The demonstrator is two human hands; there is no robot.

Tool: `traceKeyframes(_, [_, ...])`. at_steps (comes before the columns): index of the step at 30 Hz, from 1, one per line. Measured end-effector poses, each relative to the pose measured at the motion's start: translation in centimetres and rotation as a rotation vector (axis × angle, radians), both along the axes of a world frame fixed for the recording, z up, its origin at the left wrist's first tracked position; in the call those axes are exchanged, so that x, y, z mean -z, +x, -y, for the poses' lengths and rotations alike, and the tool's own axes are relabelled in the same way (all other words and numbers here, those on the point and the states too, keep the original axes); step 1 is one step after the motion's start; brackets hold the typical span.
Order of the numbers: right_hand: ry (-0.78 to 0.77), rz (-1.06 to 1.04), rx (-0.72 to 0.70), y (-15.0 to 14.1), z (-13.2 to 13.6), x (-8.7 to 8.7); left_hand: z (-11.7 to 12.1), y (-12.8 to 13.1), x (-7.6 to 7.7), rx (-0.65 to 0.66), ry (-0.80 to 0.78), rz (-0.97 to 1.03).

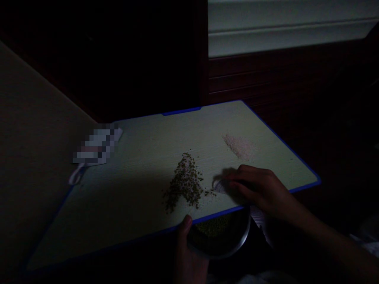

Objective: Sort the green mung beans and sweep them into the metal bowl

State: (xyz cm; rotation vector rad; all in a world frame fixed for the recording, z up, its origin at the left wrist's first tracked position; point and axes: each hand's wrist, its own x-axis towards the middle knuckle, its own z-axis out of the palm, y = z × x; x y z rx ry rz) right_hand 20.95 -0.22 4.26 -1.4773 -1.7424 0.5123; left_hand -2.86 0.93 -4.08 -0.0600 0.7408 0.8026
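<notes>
Right hand (260,185) pinches a thin piece (219,186); left hand (191,252) holds a bowl (241,242).

Narrowed fingers keep the piece low, seemingly to work along the worktop (142,150), right beside the mixed pile (186,179); the pale pile (241,146) lies apart beyond them. The left thumb sits at the worktop's edge, other fingers hidden, perhaps steadying the bowl of beans (211,227) beneath.

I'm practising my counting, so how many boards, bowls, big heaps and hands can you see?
Board: 1
Bowl: 1
Big heaps: 2 (green-and-pale heap, pale heap)
Hands: 2 (left hand, right hand)
Total: 6
</notes>
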Motion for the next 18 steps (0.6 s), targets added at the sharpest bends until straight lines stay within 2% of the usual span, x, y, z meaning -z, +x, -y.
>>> traceKeyframes(4, [-0.028,-0.007,0.023,-0.2,-0.7,-0.3,0.3,-0.5,0.8,-0.021,-0.016,-0.001])
traceKeyframes(9, [-0.06,0.005,0.064,-0.4,-1.0,-0.4,0.5,-1.1,1.0,0.031,-0.055,-0.087])
traceKeyframes(14, [-0.089,-0.01,0.148,-0.2,-1.2,-0.1,0.3,-0.6,0.4,-0.034,-0.133,-0.149])
traceKeyframes(18, [-0.099,-0.014,0.281,1.1,-1.8,0.5,0.1,0.0,-0.7,-0.073,-0.17,-0.179])
